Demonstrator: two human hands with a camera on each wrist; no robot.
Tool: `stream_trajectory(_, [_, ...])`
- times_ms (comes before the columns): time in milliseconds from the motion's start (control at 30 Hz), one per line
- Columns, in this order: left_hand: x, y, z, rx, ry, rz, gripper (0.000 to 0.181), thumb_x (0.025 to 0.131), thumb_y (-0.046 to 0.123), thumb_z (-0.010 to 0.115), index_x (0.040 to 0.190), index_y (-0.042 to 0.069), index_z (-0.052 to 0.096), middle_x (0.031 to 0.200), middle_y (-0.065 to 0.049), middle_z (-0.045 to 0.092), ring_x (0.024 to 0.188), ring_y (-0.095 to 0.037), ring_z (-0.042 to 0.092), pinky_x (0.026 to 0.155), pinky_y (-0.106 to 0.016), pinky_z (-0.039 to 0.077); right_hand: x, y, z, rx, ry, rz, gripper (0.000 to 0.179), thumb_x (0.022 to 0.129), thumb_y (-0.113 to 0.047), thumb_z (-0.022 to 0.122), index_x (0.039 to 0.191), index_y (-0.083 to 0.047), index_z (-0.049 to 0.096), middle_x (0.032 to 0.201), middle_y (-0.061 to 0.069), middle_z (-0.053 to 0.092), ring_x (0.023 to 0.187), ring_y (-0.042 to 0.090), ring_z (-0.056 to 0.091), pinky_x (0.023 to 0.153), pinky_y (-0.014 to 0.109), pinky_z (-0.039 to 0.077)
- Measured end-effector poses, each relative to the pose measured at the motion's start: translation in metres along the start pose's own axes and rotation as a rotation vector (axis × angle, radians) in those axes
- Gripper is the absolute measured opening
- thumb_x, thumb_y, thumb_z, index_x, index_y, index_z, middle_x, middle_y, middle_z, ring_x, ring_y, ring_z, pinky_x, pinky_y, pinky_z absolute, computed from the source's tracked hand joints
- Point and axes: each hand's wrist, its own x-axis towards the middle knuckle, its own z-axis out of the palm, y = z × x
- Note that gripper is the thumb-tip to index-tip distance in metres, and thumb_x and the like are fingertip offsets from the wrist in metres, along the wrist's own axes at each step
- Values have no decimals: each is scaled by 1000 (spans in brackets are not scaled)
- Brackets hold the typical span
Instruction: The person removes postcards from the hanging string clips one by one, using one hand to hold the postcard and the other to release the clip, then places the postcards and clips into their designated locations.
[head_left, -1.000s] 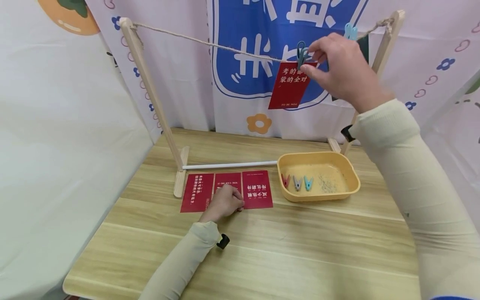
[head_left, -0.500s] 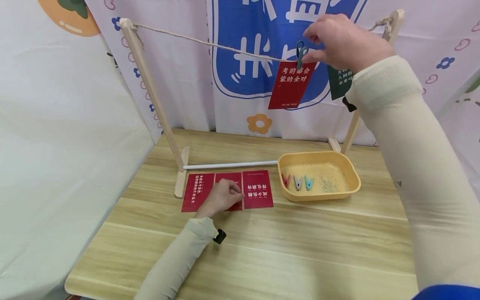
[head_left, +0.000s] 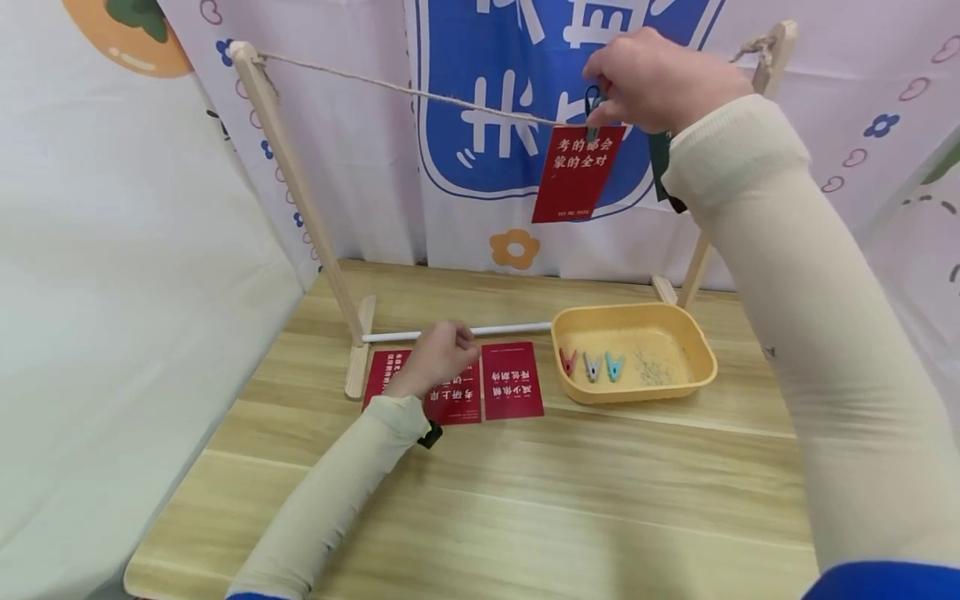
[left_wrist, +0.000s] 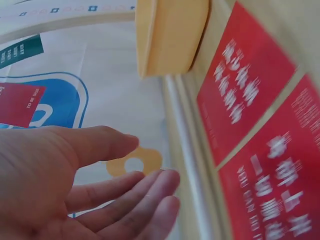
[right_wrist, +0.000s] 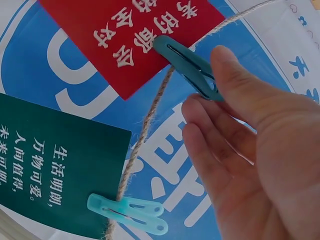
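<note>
A red card [head_left: 576, 179] hangs from the twine [right_wrist: 152, 112] under a dark teal clothespin [right_wrist: 187, 67]. My right hand [head_left: 663, 83] is up at this clothespin, its thumb and fingers pinching the handle end in the right wrist view. Beside it on the twine, a green card [right_wrist: 65, 160] hangs from a light turquoise clothespin [right_wrist: 127, 212]. My left hand [head_left: 437, 358] is low over the table, holding nothing, fingers loosely bent. Under and next to it lie a red card [head_left: 457, 400], another red card [head_left: 512, 379] to the right, and a third, partly covered red card [head_left: 382, 371] to the left.
A yellow basket [head_left: 633, 396] at the right holds several small clothespins [head_left: 592, 367]. Wooden posts [head_left: 300, 183] carry the twine at either side, with a white rod [head_left: 510, 329] low between them. A printed cloth [head_left: 375, 167] hangs behind the wooden table [head_left: 562, 500].
My right hand first drew its fingers off the dark teal clothespin, then closed on its handle again. The left hand lifted and shifted up and left, uncovering more of the middle red card.
</note>
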Motion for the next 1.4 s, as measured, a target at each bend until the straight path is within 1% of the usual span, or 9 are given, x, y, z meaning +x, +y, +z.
stream_trajectory(300, [39,17,-14,-36,104,116,37,98,10,63,132,-5,65,125,-20,73,117,-32,71,101,-41,61,2,4,1,27,9,28,49,105,-12,62,151,2,52,143,30,55,123,49,56,111,68,47])
stream_trajectory(533, [67,30,-18,-143,214,173,43,99,13,69,139,-3,62,132,-18,72,122,-29,71,106,-39,59,-1,8,-2,42,21,28,49,104,-14,65,149,3,54,141,31,57,120,50,59,110,68,47])
stream_trajectory(667, [79,48,-21,-190,278,248,48,100,17,73,142,-2,59,134,-18,70,124,-30,69,109,-41,57,-2,10,-4,49,16,33,47,104,-15,65,146,2,57,138,30,60,115,48,62,110,67,48])
stream_trajectory(767, [86,67,-21,-173,325,308,47,100,16,72,143,0,59,136,-18,69,127,-31,66,111,-41,55,-3,14,-4,46,8,39,44,103,-17,66,143,2,60,133,28,62,110,46,64,110,64,50])
stream_trajectory(867, [90,86,-19,-136,326,318,47,100,13,71,144,2,59,140,-16,67,131,-31,63,113,-39,53,-3,18,-4,37,6,37,42,103,-18,67,139,3,63,130,28,64,108,46,66,110,62,52])
stream_trajectory(967, [93,96,-13,-108,256,291,49,98,9,69,145,1,58,144,-17,64,135,-32,60,116,-40,51,-3,19,-3,32,10,33,40,102,-18,67,135,4,64,128,28,64,107,45,66,110,60,52])
stream_trajectory(1067, [93,92,-5,-16,135,260,52,96,7,69,146,2,57,148,-16,62,139,-31,57,117,-43,50,-3,17,-2,30,16,28,39,102,-19,68,133,4,66,127,28,65,106,44,66,110,60,53])
stream_trajectory(1267, [76,58,15,440,-216,207,74,87,12,81,155,12,51,157,-13,54,141,-35,55,111,-49,54,0,8,-1,29,23,5,37,102,-19,69,131,3,68,123,27,66,103,42,65,108,58,56])
stream_trajectory(1400, [66,34,32,714,-295,220,88,81,26,92,157,19,48,150,-13,55,138,-34,54,107,-53,55,2,5,-1,22,25,7,38,102,-18,70,133,3,68,124,26,66,103,42,65,109,57,55])
